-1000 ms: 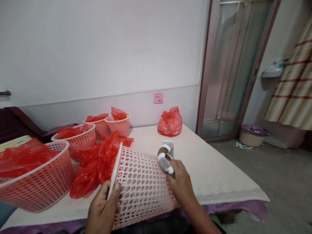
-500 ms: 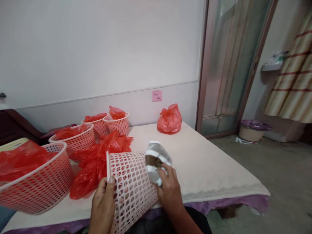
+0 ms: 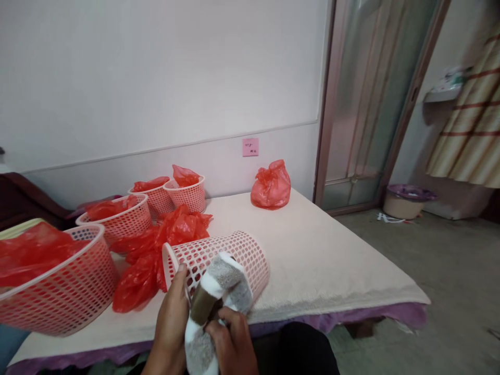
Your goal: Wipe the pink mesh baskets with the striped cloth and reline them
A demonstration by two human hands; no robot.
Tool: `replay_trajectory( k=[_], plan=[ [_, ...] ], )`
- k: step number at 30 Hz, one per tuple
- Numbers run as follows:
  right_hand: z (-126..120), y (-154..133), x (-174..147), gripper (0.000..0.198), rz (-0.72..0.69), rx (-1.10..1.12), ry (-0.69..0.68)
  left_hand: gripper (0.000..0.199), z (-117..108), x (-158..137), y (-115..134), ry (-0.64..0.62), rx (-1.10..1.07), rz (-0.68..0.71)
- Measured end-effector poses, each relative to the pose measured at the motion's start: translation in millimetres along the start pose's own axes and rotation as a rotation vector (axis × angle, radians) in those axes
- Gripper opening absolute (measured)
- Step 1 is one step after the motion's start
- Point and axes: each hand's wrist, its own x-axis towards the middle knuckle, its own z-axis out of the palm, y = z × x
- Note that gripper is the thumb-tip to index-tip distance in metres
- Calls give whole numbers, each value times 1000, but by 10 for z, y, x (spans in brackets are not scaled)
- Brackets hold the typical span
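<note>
The striped cloth (image 3: pixel 224 273) is covering the near side of the held basket (image 3: pixel 253 258), while the bottom edge is cutting off the cloth's near end and the wrist of the right hand (image 3: pixel 234 341). Most fingers of the left hand (image 3: pixel 172 320) are hiding from view. The left edge is slicing through the near-left basket (image 3: pixel 78 299) and its red bag (image 3: pixel 39 255). The writing on the pink note (image 3: pixel 250 147) is appearing too small to read. On the far-right shelf (image 3: pixel 441 96), small items (image 3: pixel 450 80) are blurring together, and the right edge is cropping the curtain (image 3: pixel 471 133).
</note>
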Motion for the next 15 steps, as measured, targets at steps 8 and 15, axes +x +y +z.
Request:
replay_trajectory(
  k=[8,15],
  plan=[
    [-63,11,24,45,-13,70,50,31,43,-169,-82,-192,-263,-244],
    [-247,94,299,30,249,226,-46,45,-204,-310,-539,-211,-92,-13]
  ],
)
